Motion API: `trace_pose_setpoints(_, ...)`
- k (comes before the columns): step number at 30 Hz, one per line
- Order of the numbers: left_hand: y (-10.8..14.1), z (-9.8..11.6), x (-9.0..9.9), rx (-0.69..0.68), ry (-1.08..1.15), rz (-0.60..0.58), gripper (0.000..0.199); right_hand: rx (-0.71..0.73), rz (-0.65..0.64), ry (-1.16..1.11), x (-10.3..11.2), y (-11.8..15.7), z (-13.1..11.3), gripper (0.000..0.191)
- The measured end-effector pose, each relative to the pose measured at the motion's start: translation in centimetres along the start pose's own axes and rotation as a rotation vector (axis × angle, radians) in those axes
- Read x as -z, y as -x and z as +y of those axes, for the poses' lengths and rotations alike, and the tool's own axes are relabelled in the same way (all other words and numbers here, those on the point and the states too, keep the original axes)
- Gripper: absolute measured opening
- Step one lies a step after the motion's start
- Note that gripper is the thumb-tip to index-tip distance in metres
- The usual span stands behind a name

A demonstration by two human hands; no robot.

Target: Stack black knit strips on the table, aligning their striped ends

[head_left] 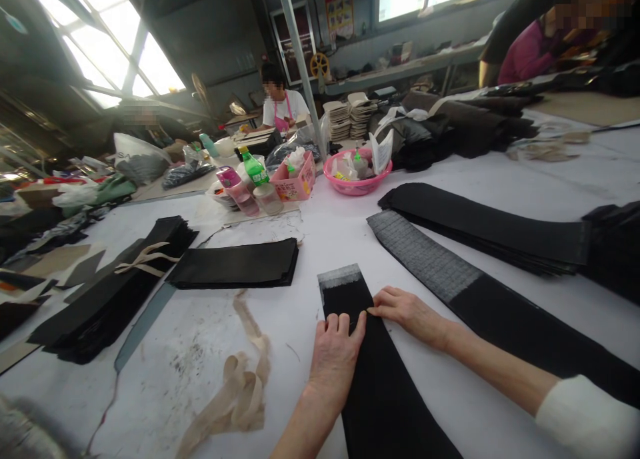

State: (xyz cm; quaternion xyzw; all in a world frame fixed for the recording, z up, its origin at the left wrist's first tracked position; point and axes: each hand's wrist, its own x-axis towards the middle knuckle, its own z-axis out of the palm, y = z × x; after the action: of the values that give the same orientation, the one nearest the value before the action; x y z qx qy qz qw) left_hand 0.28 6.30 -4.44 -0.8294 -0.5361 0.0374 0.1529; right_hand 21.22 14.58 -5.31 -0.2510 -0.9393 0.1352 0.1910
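A long black strip of sheet material (387, 379), with a grey-white band across its far end, lies on the white table in front of me. My left hand (336, 356) rests on this strip with curled fingers, its thumb and forefinger reaching the right edge. At that same edge my right hand (413, 316) pinches the strip between thumb and fingers. The two hands' fingertips nearly meet there. To the right lies another group of black strips (520, 326), whose far part is covered in grey-white. Beyond it is a stack of plain black strips (490, 222).
Left of my hands are a black stack (235, 264), a tied black bundle (120, 279) and a loose beige ribbon (245, 386). Further back stand a pink basket (360, 184), a pink box (295, 182) and a green bottle (254, 167). Other people sit across the room.
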Motion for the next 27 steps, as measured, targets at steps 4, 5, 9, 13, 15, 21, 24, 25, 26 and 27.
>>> trace_pose_setpoints(4, -0.1, 0.1, -0.1, 0.003, -0.006, 0.007, 0.057, -0.012, 0.008, -0.025, 0.1, 0.3, 0.1, 0.024)
trace_pose_setpoints(5, -0.1, 0.2, 0.0, 0.003, -0.008, 0.008, 0.057, -0.011, 0.01, -0.026, 0.1, 0.4, 0.1, 0.024)
trace_pose_setpoints(9, -0.1, 0.3, 0.0, 0.003, -0.018, -0.006, 0.057, 0.002, 0.015, 0.013, -0.2, 0.5, 0.1, 0.023)
trace_pose_setpoints(13, -0.2, 0.4, 0.1, 0.006, -0.024, -0.016, 0.058, -0.008, 0.005, 0.1, -0.2, 0.8, -0.2, 0.026)
trace_pose_setpoints(15, -0.2, 0.5, 0.2, 0.014, -0.023, -0.013, 0.059, -0.033, 0.007, 0.115, -0.2, 1.1, -0.4, 0.026)
trace_pose_setpoints(21, -0.1, 0.7, 0.6, 0.04, 0.01, 0.012, 0.054, -0.221, 0.158, 0.044, -0.5, 0.5, -1.8, 0.026)
trace_pose_setpoints(24, 0.4, 0.2, 0.5, 0.076, 0.058, 0.044, 0.046, -0.233, 0.165, -0.031, -1.5, -0.9, -3.0, 0.03)
trace_pose_setpoints(25, 0.6, 0.0, 0.3, 0.104, 0.085, 0.053, 0.043, -0.226, 0.144, -0.036, -1.9, -1.3, -3.3, 0.031)
trace_pose_setpoints(26, 0.9, -0.3, 0.1, 0.142, 0.117, 0.061, 0.039, -0.216, 0.123, -0.025, -2.3, -1.7, -3.6, 0.03)
trace_pose_setpoints(27, 1.2, -0.7, -0.2, 0.183, 0.154, 0.07, 0.034, -0.204, 0.104, -0.002, -2.6, -2.1, -3.7, 0.028)
